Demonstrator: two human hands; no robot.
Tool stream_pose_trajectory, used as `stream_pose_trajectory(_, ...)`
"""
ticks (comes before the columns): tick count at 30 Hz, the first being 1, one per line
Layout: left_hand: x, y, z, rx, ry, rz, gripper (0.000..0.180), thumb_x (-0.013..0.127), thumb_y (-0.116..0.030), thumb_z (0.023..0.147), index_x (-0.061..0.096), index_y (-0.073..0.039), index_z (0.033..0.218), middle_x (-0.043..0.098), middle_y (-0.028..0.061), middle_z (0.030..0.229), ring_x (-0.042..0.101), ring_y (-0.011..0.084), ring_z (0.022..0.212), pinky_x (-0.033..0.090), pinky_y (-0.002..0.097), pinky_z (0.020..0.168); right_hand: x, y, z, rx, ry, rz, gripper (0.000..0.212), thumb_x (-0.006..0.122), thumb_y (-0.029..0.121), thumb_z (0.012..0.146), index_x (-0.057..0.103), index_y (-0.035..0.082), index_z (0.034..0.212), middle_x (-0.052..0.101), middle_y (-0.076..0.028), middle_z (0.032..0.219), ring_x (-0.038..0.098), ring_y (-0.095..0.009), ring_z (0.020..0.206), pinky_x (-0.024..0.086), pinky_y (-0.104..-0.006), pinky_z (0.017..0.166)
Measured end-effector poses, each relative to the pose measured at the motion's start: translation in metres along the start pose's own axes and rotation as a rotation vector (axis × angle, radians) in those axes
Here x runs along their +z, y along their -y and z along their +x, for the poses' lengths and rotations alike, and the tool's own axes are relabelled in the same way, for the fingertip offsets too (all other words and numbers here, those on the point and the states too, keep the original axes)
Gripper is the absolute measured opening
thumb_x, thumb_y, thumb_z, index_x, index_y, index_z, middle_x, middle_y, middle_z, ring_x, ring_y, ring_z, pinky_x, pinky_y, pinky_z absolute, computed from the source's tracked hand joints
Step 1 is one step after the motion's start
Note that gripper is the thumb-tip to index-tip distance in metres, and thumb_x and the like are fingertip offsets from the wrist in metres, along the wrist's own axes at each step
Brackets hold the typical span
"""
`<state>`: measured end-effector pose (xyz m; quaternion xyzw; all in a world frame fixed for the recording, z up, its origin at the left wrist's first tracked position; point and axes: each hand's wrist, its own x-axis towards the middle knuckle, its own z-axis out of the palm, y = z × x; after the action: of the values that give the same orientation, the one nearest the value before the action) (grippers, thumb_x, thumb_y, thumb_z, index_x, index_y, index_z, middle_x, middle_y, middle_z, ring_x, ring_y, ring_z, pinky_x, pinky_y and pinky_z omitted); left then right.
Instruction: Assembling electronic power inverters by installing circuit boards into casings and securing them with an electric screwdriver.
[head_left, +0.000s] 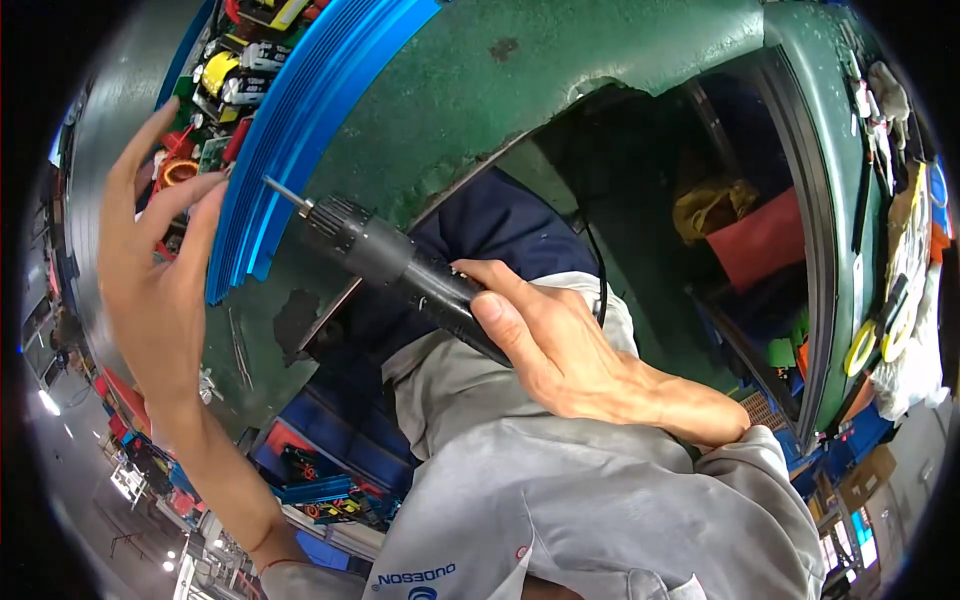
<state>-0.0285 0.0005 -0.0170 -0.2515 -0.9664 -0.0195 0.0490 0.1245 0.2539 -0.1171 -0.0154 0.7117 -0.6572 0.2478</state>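
A black electric screwdriver [400, 265] lies in the grip of my right hand [570, 345], its thumb and fingers wrapped round the rear of the body. The thin metal bit [285, 192] points up and left, its tip over the ribbed face of a long blue aluminium housing [285, 130]. At the left edge of that housing is my left hand [155, 280], thumb and one finger pinched together while another finger stretches upward. Whatever the pinch holds is too small to make out. Beyond the fingers, a circuit board carries a copper-wound ring coil [180, 172] and a yellow-wrapped part [220, 73].
The green work surface [450, 90] has a worn, ragged edge above my lap. To the right, an opening with a dark frame [815, 230] shows a red sheet [760, 240] inside. Rolls of tape [860, 348] hang at far right. More blue housings [320, 490] sit lower left.
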Motion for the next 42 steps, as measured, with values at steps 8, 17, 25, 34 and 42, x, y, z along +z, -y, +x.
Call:
stream_pose_trajectory(8,0.006,0.020,0.016,0.085,0.099,-0.118,0.011,0.068,-0.004,0.092,0.076,-0.004,0.101,0.051,0.0129,0.153,0.046,0.0288,0.143,0.037,0.0420,0.117,-0.005,0.015,0.007,0.033,0.032,-0.057,0.044,0.036,0.031,0.111,0.049,-0.001,0.138,0.060,-0.015,0.073,0.063,-0.026,0.066,0.048,-0.0375,0.065)
stream_pose_trajectory(17,0.011,0.012,0.010,0.018,0.071,-0.402,0.011,0.072,0.001,0.081,0.072,-0.001,0.091,0.047,0.0199,0.154,0.044,0.0375,0.144,0.033,0.0460,0.119,-0.010,0.006,0.004,0.528,0.267,0.836,0.084,0.033,0.067,0.102,0.054,-0.008,0.131,0.066,-0.012,0.078,0.061,-0.017,0.062,0.050,-0.0296,0.058)
stream_pose_trajectory(25,-0.007,0.004,0.004,0.058,0.193,-0.460,0.032,0.061,0.008,0.078,0.064,0.006,0.110,0.039,0.0261,0.157,0.038,0.0418,0.146,0.029,0.0552,0.120,-0.012,0.014,0.004,0.601,0.277,0.778,0.103,0.034,0.080,0.094,0.052,-0.011,0.137,0.064,-0.012,0.075,0.060,-0.018,0.060,0.047,-0.0306,0.057)
stream_pose_trajectory(34,0.012,0.012,-0.007,0.102,0.093,-0.471,0.041,0.064,0.001,0.090,0.057,0.010,0.129,0.051,0.0182,0.150,0.044,0.0335,0.144,0.035,0.0496,0.118,0.000,0.004,0.004,0.655,0.259,0.760,0.100,0.030,0.082,0.092,0.047,-0.002,0.144,0.057,-0.012,0.059,0.050,-0.020,0.048,0.039,-0.0331,0.046)
stream_pose_trajectory(42,-0.003,0.024,-0.070,-0.248,-0.233,-0.390,0.029,0.070,-0.010,0.088,0.069,-0.005,0.116,0.061,0.0129,0.138,0.057,0.0312,0.128,0.042,0.0499,0.111,-0.003,-0.014,-0.004,0.330,-0.049,0.274,0.089,0.028,0.074,0.099,0.053,-0.005,0.130,0.057,-0.006,0.065,0.053,-0.014,0.052,0.041,-0.0267,0.047)
